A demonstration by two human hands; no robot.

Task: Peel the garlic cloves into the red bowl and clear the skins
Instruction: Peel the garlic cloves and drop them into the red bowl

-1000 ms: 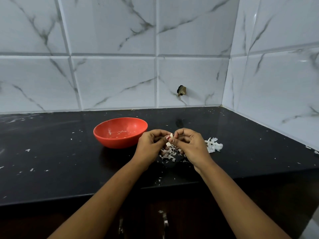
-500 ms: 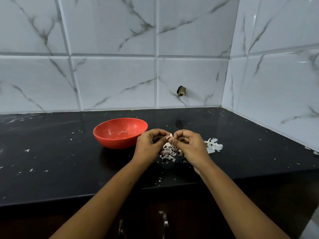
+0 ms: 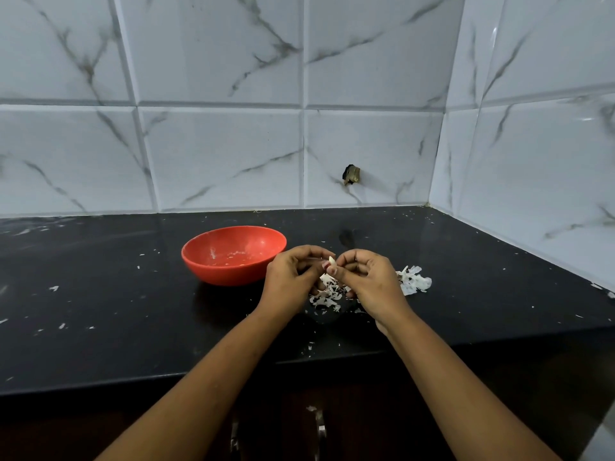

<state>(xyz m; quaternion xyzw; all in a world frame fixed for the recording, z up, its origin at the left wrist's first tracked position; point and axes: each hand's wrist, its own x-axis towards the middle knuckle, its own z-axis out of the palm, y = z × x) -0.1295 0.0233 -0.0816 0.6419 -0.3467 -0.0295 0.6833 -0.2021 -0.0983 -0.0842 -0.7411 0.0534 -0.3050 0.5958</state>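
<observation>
Garlic clove [image 3: 331,261], one, pale, is held above the surface [image 3: 116,311] between the two hands, which are close together around it: it is pinched by the fingertips of the left hand [image 3: 293,281] and of the right hand [image 3: 369,281], both with fingers curled. How much skin is left on it cannot be told. Red bowl [image 3: 229,276], set just beside the left hand, is seen to hold only a few pale scraps; no whole peeled clove can be made out in it. Loose skins [image 3: 327,296] are scattered under the hands, and a larger heap of skins [image 3: 414,281] is lying just right of the right hand; fine flakes are spread across the surface and down to its front edge. Risks are judged as follows: the clove, small and likely slick once bared, may be squeezed out of the pinch and dropped among the skins or over the front edge; light flakes may be wafted or brushed off the surface during clearing; skin fragments may be carried into the bowl with the clove.
</observation>
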